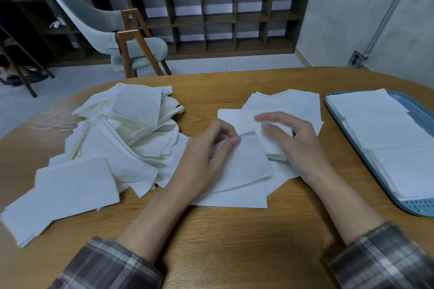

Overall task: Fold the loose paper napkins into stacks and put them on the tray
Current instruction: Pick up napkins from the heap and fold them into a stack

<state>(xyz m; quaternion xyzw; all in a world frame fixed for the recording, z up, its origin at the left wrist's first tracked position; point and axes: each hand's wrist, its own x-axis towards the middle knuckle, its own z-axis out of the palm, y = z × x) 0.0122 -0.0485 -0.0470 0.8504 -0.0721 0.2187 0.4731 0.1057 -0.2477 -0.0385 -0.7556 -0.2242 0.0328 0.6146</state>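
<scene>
The near corner of a napkin (pixel 246 164) is pinched between the thumb and curled fingers of the left hand (pixel 206 155), at the middle of the table (pixel 234 241). The right hand (pixel 300 145) is held loosely spread just beside it, over a small folded stack (pixel 274 150). Nothing is seen gripped there (the fingers are blurred, so contact cannot be told).

A fold is judged to be in hand: the pinched edge must be carried over, aligned and pressed flat. The sheet is thin, white, faintly creased, and lies on other sheets.

A loose pile (pixel 131 129) waits at the left. Folded napkins (pixel 375 124) already lie on the blue tray (pixel 415 206) at the right.
</scene>
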